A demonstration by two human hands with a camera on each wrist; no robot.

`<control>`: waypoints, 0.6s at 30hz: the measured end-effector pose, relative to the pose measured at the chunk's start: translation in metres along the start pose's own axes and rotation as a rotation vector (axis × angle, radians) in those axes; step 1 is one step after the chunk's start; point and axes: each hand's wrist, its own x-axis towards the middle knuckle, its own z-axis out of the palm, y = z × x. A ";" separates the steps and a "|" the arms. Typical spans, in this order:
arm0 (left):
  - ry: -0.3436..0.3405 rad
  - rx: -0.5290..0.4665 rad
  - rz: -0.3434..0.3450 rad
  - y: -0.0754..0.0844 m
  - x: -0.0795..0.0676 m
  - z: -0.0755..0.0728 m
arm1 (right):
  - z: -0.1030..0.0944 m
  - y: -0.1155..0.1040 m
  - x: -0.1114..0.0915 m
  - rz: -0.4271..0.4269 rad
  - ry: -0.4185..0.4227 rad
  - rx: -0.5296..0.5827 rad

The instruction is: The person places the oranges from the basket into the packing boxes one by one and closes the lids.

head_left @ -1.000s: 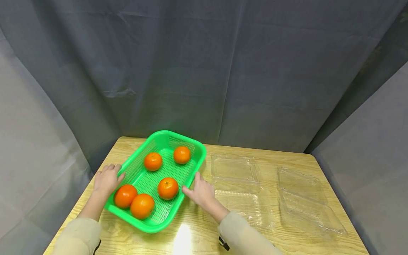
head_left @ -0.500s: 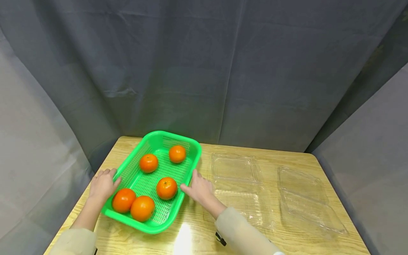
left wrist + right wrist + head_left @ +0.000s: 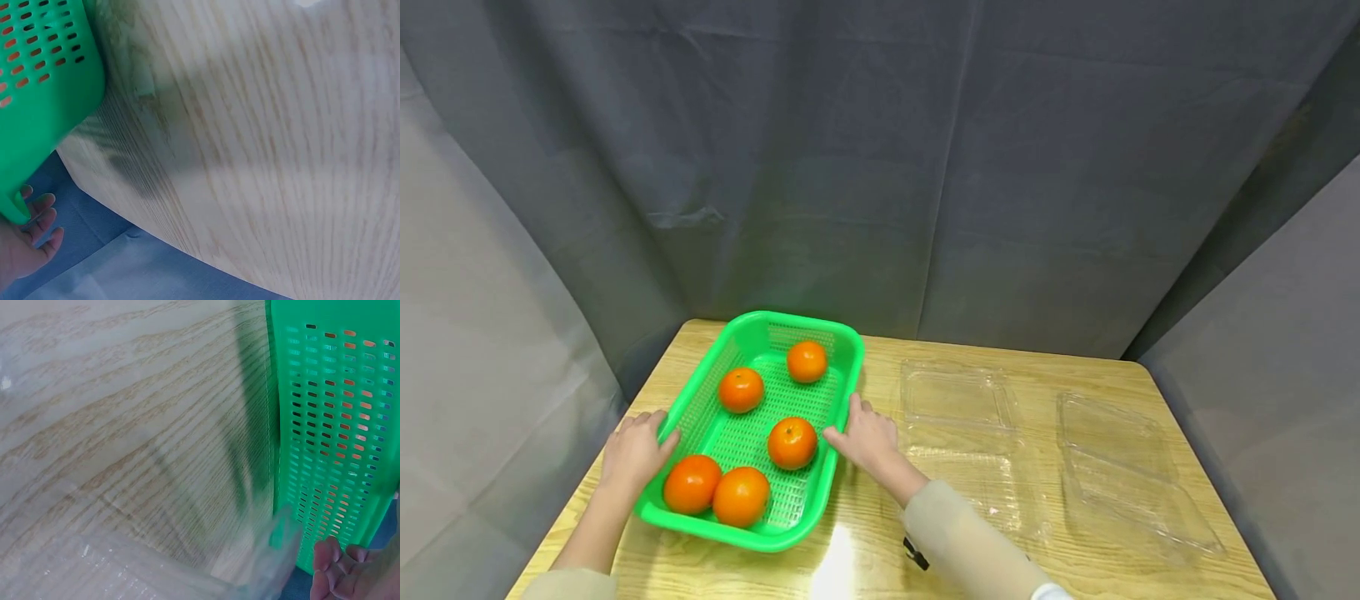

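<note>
A green plastic basket (image 3: 715, 525) with perforated walls stands at the left of the table in the head view. Several oranges (image 3: 792, 443) lie inside it, two of them touching in its near left corner. My left hand (image 3: 631, 454) grips the basket's left rim, thumb over the top. In the left wrist view its fingers (image 3: 44, 228) curl beneath the rim. On the opposite side my right hand (image 3: 868, 437) holds the right rim, thumb on top. The right wrist view shows those fingers (image 3: 331, 562) bent against the perforated outer wall.
Right of the basket lies an opened clear plastic clamshell box (image 3: 958, 396). Another clear clamshell (image 3: 1135, 475) lies farther right. Both rest on the wooden table (image 3: 700, 575). Grey curtains (image 3: 820, 167) hang behind the table and at its sides.
Both hands have shifted the basket left and turned it slightly, so it sits squarer to the table. The oranges have moved with it. The clear boxes stay put.
</note>
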 end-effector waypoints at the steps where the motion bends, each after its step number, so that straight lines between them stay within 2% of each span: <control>1: 0.005 -0.005 0.000 0.000 0.000 0.001 | 0.001 0.001 0.001 0.001 0.001 -0.005; 4: 0.022 -0.015 0.010 0.001 -0.002 0.003 | 0.004 0.002 0.003 0.004 0.007 -0.008; 15: 0.006 -0.033 0.046 -0.001 -0.002 -0.003 | 0.005 -0.001 -0.003 0.043 0.026 -0.012; 18: 0.013 -0.035 0.047 -0.001 -0.002 -0.001 | 0.008 0.000 -0.001 0.046 0.029 -0.015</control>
